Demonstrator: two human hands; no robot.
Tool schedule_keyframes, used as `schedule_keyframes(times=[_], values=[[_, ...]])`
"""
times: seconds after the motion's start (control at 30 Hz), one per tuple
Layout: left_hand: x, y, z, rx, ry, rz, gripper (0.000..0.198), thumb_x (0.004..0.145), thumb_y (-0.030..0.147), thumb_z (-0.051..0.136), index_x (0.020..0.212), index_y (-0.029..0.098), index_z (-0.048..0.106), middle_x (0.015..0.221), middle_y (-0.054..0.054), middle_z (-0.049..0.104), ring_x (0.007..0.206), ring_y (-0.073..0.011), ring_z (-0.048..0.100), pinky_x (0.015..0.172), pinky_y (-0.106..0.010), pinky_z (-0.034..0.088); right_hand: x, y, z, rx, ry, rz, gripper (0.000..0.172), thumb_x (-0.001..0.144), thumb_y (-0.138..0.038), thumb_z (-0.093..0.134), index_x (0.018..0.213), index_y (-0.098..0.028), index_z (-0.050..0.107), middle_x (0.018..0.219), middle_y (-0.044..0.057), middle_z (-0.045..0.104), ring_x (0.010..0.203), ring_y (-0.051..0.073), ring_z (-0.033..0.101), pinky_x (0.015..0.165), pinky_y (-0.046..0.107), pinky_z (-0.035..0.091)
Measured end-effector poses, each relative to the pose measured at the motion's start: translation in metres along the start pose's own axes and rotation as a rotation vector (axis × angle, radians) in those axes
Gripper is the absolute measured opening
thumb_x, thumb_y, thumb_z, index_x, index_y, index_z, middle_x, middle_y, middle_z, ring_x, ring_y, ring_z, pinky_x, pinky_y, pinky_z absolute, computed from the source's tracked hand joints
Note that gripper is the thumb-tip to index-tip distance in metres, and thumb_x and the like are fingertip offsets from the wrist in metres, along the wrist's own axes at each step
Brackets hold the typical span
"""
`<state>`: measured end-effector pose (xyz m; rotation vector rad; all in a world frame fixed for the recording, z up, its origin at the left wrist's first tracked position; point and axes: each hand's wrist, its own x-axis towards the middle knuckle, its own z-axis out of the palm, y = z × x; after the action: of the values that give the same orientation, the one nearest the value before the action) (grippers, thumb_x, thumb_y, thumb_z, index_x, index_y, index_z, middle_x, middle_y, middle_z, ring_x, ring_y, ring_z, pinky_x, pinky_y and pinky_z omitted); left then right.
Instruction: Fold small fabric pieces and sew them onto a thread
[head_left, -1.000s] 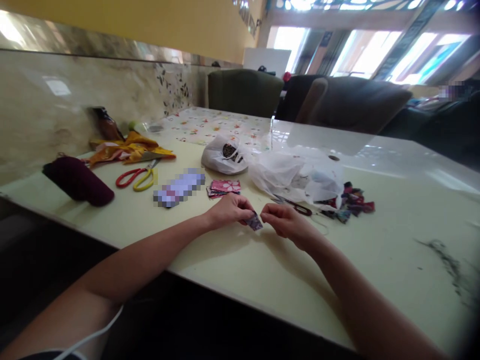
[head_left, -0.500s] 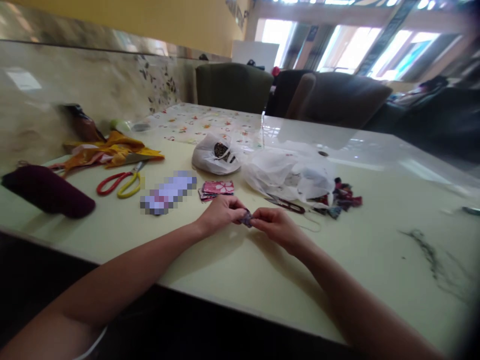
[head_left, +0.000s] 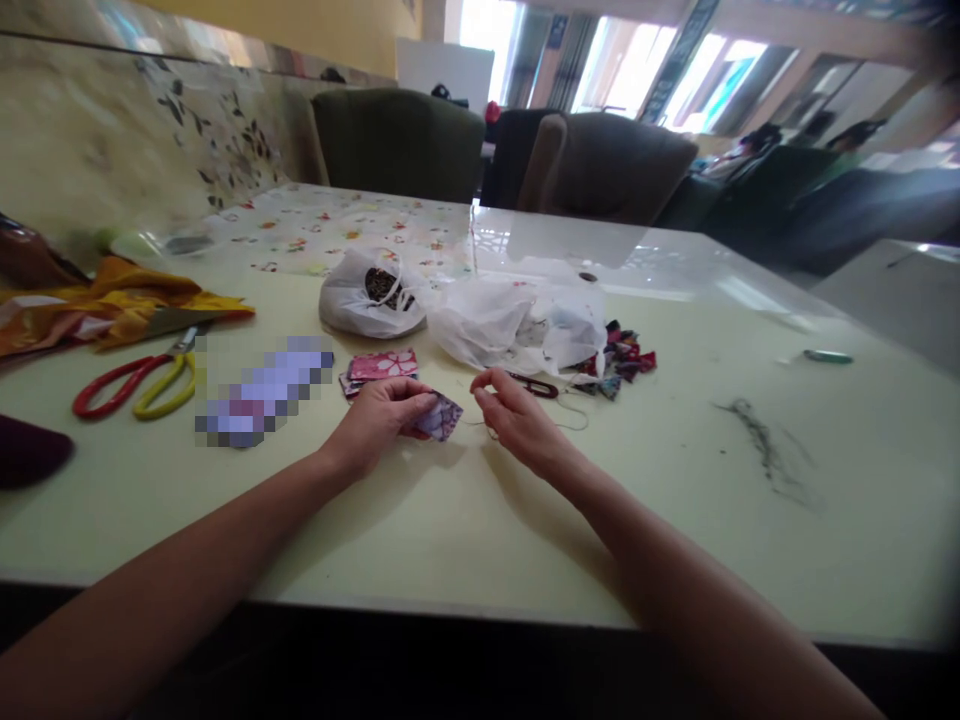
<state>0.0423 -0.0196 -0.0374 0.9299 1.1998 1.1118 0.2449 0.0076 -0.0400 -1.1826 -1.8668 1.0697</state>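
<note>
Between the thumb and fingers of my left hand (head_left: 386,415) is a small patterned purple-grey fabric piece (head_left: 441,416), spread out flat. My right hand (head_left: 506,410) is a short way to the right of it, thumb and fingertips close together. A thin thread (head_left: 574,412) lies around that hand; whether the fingers pinch a needle or its end is too small to tell. Just behind my left hand lies a stack of fabric pieces (head_left: 384,364) with a pink flowered one on top. Dark-handled snips (head_left: 536,386) are partly hidden behind my right hand.
Two white plastic bags (head_left: 360,300) (head_left: 517,325) stand behind the hands, with tied fabric scraps (head_left: 626,355) beside them. On the left are red-and-yellow scissors (head_left: 161,385), orange cloth (head_left: 142,300) and a dark purple roll (head_left: 30,452). Tangled thread (head_left: 761,440) lies right.
The hands have moved apart. The fabric, bunched between both hands before, is now spread in my left hand only. The view has turned to the right.
</note>
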Motion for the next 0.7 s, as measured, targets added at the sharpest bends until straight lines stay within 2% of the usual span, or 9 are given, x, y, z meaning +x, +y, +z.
schedule_keyframes(times=[0.1,0.23,0.37,0.57,0.7], values=[[0.001,0.000,-0.002,0.045,0.028,0.004,0.033,0.063,0.039,0.089,0.080,0.015,0.074,0.078,-0.003,0.072,0.067,-0.0148,0.067,0.057,-0.026,0.055,-0.002,-0.003,-0.004,-0.076,0.069,-0.105,0.015,0.094,-0.026,0.051,0.080,-0.021,0.049,0.071,-0.003,0.049,0.067,0.013,0.046,0.065,0.027,0.035],[0.001,-0.002,-0.004,0.114,0.024,0.035,0.029,0.066,0.039,0.088,0.079,0.016,0.075,0.079,-0.003,0.073,0.068,-0.0142,0.067,0.056,-0.023,0.051,-0.004,-0.009,-0.002,-0.108,0.062,-0.205,0.015,0.088,-0.020,0.062,0.074,-0.018,0.061,0.078,0.001,0.057,0.073,0.013,0.052,0.069,0.027,0.037],[0.001,-0.005,-0.005,0.147,-0.015,0.039,0.029,0.069,0.042,0.087,0.079,0.017,0.076,0.081,-0.004,0.074,0.070,-0.0138,0.066,0.057,-0.022,0.050,-0.004,-0.010,0.002,-0.069,0.040,-0.181,0.011,0.088,-0.021,0.066,0.078,-0.018,0.070,0.075,0.000,0.062,0.072,0.012,0.055,0.070,0.026,0.039],[-0.003,-0.004,-0.001,0.144,-0.042,0.038,0.025,0.071,0.040,0.086,0.079,0.018,0.078,0.080,-0.003,0.074,0.070,-0.0139,0.064,0.058,-0.023,0.050,-0.006,-0.012,0.003,0.032,-0.017,-0.116,0.012,0.089,-0.025,0.067,0.080,-0.018,0.071,0.073,-0.001,0.067,0.069,0.011,0.054,0.068,0.025,0.038],[-0.006,-0.002,0.001,0.143,-0.068,0.051,0.023,0.072,0.039,0.084,0.080,0.018,0.078,0.080,-0.004,0.074,0.070,-0.0145,0.065,0.058,-0.023,0.050,-0.008,-0.014,0.003,-0.014,-0.016,-0.104,0.012,0.089,-0.026,0.067,0.082,-0.019,0.071,0.074,-0.001,0.067,0.070,0.012,0.053,0.068,0.024,0.037]])
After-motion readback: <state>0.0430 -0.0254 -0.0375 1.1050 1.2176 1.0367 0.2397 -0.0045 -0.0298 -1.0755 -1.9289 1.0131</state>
